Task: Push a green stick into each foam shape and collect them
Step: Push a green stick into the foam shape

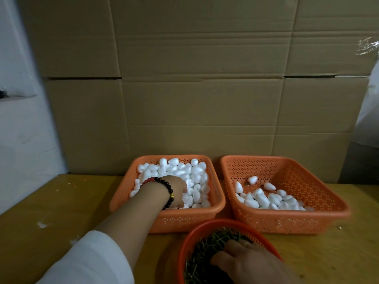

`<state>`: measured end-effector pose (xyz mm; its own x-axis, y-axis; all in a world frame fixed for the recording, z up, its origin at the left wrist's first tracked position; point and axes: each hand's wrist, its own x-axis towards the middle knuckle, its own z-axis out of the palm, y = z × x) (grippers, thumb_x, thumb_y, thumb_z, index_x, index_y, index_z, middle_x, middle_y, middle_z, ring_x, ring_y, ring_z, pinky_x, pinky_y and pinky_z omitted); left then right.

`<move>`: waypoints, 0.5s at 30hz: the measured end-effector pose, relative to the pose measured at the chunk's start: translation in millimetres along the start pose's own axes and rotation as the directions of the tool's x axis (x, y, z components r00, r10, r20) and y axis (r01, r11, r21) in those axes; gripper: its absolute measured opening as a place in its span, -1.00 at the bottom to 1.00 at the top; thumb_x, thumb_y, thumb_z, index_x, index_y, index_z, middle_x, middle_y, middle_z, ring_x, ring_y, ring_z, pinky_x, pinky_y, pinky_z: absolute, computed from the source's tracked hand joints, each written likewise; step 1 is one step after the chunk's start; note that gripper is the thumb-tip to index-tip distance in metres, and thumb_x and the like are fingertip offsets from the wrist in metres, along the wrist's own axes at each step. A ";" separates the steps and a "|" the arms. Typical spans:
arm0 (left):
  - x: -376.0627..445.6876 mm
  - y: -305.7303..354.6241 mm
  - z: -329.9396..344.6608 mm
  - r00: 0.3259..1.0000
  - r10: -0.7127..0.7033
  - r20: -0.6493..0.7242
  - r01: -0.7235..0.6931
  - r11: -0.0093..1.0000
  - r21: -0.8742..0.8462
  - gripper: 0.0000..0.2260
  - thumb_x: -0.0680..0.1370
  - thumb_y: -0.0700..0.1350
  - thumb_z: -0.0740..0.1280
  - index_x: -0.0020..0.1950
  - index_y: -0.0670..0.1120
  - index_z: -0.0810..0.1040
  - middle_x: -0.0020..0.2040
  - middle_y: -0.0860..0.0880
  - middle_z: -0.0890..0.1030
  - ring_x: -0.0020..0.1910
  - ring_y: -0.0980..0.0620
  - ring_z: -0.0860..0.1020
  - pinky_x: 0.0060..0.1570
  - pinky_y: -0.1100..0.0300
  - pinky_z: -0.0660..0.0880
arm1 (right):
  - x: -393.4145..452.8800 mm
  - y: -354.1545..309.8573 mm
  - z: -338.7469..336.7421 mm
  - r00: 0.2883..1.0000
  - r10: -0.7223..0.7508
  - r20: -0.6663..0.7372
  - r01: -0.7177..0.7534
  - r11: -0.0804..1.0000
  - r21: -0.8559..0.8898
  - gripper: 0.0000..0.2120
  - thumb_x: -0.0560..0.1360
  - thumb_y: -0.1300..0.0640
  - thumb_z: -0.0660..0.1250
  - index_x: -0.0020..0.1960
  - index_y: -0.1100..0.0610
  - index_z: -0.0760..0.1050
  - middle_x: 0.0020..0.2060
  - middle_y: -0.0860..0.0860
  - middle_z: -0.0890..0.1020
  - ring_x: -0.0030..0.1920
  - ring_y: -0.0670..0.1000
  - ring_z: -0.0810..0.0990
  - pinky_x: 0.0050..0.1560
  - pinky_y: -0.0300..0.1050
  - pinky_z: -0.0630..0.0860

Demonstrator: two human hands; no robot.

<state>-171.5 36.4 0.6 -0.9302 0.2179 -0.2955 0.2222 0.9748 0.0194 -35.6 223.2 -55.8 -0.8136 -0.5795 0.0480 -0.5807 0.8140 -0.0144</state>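
My left hand (174, 189) reached into the left orange basket (123, 198), its fingers buried among the white foam shapes (184, 171), so I could not tell if it held one. My right hand (249, 261) lay in the round red basket (190, 238) at the bottom of the frame, fingers curled down into the green sticks (213, 244); whether it gripped any was hidden. The right orange basket (307, 220) held fewer foam shapes. All stood on the yellow surface (61, 201).

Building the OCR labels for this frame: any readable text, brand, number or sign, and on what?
None readable.
Cardboard boxes: plain, no print visible.
Orange baskets: only a punched hole pattern, no lettering.
Bead bracelet on the left hand: no markings legible.
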 end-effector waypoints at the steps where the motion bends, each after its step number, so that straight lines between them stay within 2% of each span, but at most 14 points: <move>1: -0.4 4.1 -0.9 1.000 0.010 0.010 -0.010 1.000 0.024 -0.53 0.57 -0.08 0.32 0.47 0.01 0.34 0.35 -0.03 0.47 0.25 -0.01 0.48 0.18 0.16 0.45 | 0.3 -0.5 -1.7 1.000 -0.007 -0.007 0.007 1.000 0.007 -0.67 0.62 -0.10 0.06 0.36 -0.10 0.29 0.14 0.02 0.44 0.23 0.00 0.42 0.29 -0.11 0.29; 4: -0.7 16.9 -4.7 0.997 0.029 0.072 -0.036 0.994 0.098 -0.57 0.61 -0.14 0.25 0.48 -0.05 0.32 0.39 -0.06 0.43 0.31 -0.03 0.44 0.18 0.20 0.38 | 0.2 -1.3 -5.4 1.000 -0.021 -0.015 0.022 1.000 0.018 -0.69 0.62 -0.09 0.06 0.34 -0.08 0.31 0.14 0.02 0.45 0.22 0.00 0.43 0.26 -0.14 0.29; 6: -1.0 23.1 -6.6 0.995 0.039 0.094 -0.050 0.991 0.125 -0.61 0.63 -0.20 0.19 0.48 -0.12 0.32 0.41 -0.10 0.41 0.30 -0.04 0.44 0.08 0.23 0.39 | 0.6 -1.9 -7.6 1.000 -0.027 -0.009 0.027 0.999 0.025 -0.69 0.62 -0.08 0.06 0.33 -0.07 0.32 0.14 0.01 0.45 0.21 0.01 0.44 0.23 -0.16 0.29; 9: 0.3 25.0 -6.6 0.994 0.061 0.087 -0.072 0.988 0.134 -0.64 0.64 -0.25 0.14 0.45 -0.17 0.34 0.40 -0.10 0.43 -0.07 0.08 0.42 -0.30 0.37 0.28 | 0.8 -1.4 -10.5 1.000 -0.027 0.001 0.027 0.998 0.056 -0.71 0.62 -0.06 0.08 0.30 -0.09 0.35 0.15 -0.02 0.46 0.21 0.01 0.44 0.20 -0.19 0.28; 11: 1.7 24.3 -6.1 0.997 0.061 0.047 -0.067 0.988 0.138 -0.66 0.64 -0.23 0.16 0.42 -0.17 0.38 0.37 -0.09 0.45 -0.17 0.10 0.37 -0.25 0.33 0.34 | 0.4 -1.8 -12.3 1.000 -0.025 -0.002 0.026 0.997 0.079 -0.74 0.61 -0.06 0.09 0.28 -0.10 0.37 0.15 -0.04 0.46 0.20 -0.02 0.43 0.17 -0.23 0.25; 12: 3.4 22.6 -5.3 0.998 0.062 0.018 -0.064 0.988 0.139 -0.67 0.64 -0.21 0.18 0.40 -0.17 0.40 0.33 -0.09 0.48 -0.12 0.08 0.37 -0.18 0.31 0.37 | 0.3 -2.2 -13.1 1.000 -0.025 -0.004 0.025 0.996 0.088 -0.75 0.61 -0.06 0.09 0.27 -0.11 0.37 0.15 -0.05 0.46 0.20 -0.03 0.43 0.16 -0.24 0.24; 15: 4.6 14.2 1.5 0.998 0.054 -0.023 -0.052 0.995 0.082 -0.70 0.61 -0.16 0.22 0.35 -0.11 0.46 0.13 0.01 0.51 -0.02 0.08 0.41 -0.23 0.37 0.32 | 0.2 -4.0 -14.6 1.000 -0.017 -0.006 0.018 0.995 0.097 -0.76 0.61 -0.07 0.10 0.24 -0.12 0.39 0.14 -0.06 0.47 0.20 -0.03 0.44 0.14 -0.25 0.23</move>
<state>-172.1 51.2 -1.9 -0.9233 0.2710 -0.2723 0.2933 0.9550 -0.0441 -33.0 220.4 -41.1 -0.8033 -0.5931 0.0546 -0.5952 0.7960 -0.1100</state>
